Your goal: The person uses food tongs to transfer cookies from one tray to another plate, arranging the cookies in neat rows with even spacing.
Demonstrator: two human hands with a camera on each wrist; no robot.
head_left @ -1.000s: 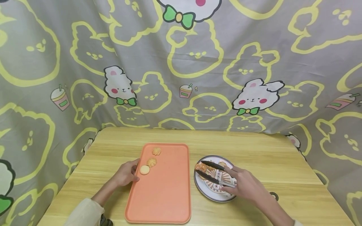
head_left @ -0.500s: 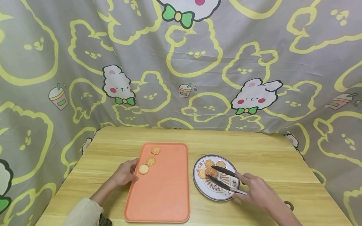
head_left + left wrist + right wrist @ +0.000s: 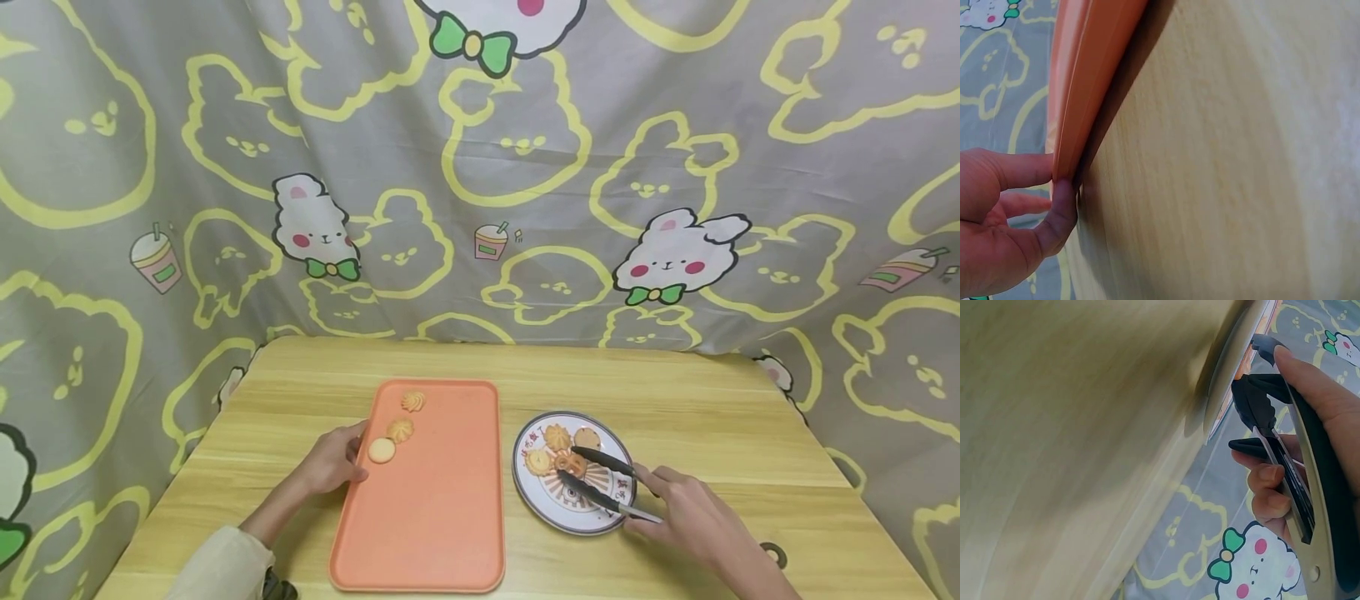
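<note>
My left hand (image 3: 333,458) pinches the left edge of a coral tray (image 3: 427,525) between thumb and fingers, seen close up in the left wrist view. Three cookies lie at the tray's far left: a swirled one (image 3: 413,402), a flower-shaped one (image 3: 401,430) and a smooth round one (image 3: 382,451). In my right hand (image 3: 693,512) I grip black-tipped metal tongs (image 3: 597,496), their arms spread over a round patterned plate (image 3: 536,510). A pretzel-shaped cookie (image 3: 572,464) lies between the tips; whether they touch it I cannot tell. Other cookies (image 3: 558,436) sit around it.
Tray and plate stand side by side on a wooden table (image 3: 637,383), a narrow gap between them. A black ring (image 3: 773,555) shows beside my right forearm, probably the tongs' end. A printed curtain (image 3: 420,167) hangs behind the table.
The tongs have shifted right and toward me. The pretzel-shaped cookie has moved from the plate's upper left to nearer its middle, uncovering the cookies there. My left hand and the tray stay put.
</note>
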